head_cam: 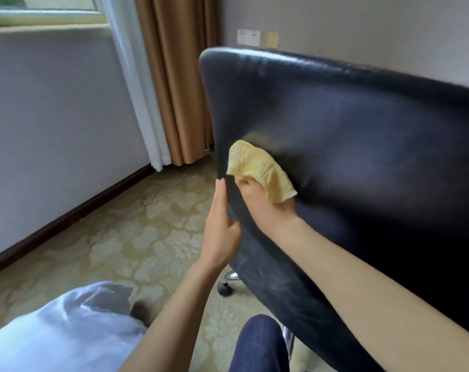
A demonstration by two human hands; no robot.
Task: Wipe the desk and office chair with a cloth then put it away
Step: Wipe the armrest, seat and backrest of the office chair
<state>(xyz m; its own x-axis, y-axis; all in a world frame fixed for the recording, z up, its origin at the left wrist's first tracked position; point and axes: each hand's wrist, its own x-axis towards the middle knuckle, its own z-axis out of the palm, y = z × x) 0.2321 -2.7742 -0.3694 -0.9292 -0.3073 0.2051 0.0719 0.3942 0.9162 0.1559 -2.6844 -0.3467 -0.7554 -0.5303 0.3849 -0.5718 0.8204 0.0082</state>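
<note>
Two hands were in my view, both at the left edge of the chair [348, 146] back. My right hand [265, 205] clamped the cloth [257, 170], fingers curled into its folds, and pressed it flat against the dark leather just inside that left edge, about halfway down the back. The cloth was yellow, bunched, and covered my fingertips. My left hand [222, 224] lay with fingers straight and together along the outer side of the same edge, touching the leather, thumb on the near face; it held nothing. The back tilted, its top left corner highest in view. Below it a chrome base arm [232, 276] and a black caster [224, 288] stood on the patterned carpet [136, 232]. My knee [260, 342] in dark blue sat beneath the chair's lower edge. Brown curtain [177, 84] and white sheer [136, 98] hung in the room corner behind. A pale bundle [61, 331] filled the lower left corner; I could not tell what it was.
</note>
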